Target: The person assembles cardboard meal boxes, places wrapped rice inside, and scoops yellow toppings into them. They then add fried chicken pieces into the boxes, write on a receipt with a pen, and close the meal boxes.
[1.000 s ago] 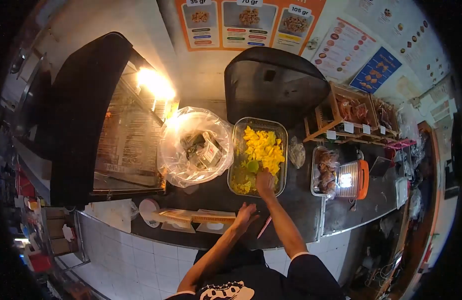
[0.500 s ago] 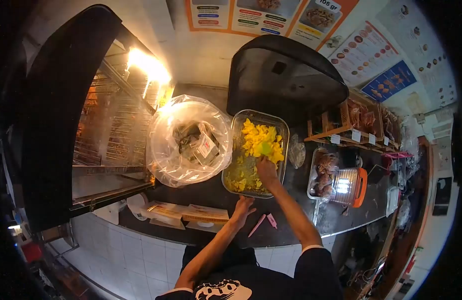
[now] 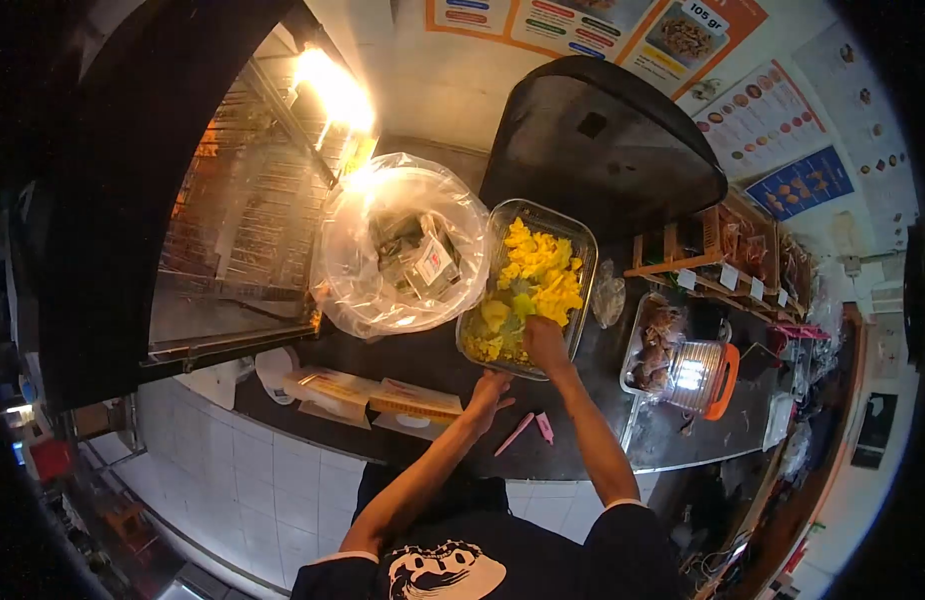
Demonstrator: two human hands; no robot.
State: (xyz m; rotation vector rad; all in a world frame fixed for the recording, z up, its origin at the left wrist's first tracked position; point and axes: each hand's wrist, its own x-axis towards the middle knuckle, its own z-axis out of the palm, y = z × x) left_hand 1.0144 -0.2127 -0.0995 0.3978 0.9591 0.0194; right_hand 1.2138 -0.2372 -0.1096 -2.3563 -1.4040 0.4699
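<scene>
A: Where are our hands?
B: Near to far: a slim pink stick and a short pink piece, side by side on the dark tabletop. Past those, our left hand, fingers at the near left edge of the rectangular clear glass container. Can't tell if it's clamped on the rim or just touching.
A: Right?
B: Our right hand is inside the container, near end, fingers curled, apparently clamped on a small yellow-green scoop. Blurred; exact grip hidden. Hands near each other, not touching.
A: The load?
B: Bright yellow crumbly food, in the container. Main heap at the far end, thinner scatter at the near end.
A: Clearance?
B: Tight on the left: round white tub lined with clear plastic, just beside the glass. We can't tell if the plastic touches. Behind: tall black panel with rounded corners, standing up. Farthest: orange-bordered poster on the wall.
A: Step in hand?
B: Our read: scooping or turning the food.
A: Next move calls for?
B: Left hand firm on the container, scoop level, wrist clear of the glass. Rush it and we could spill crumbs.
</scene>
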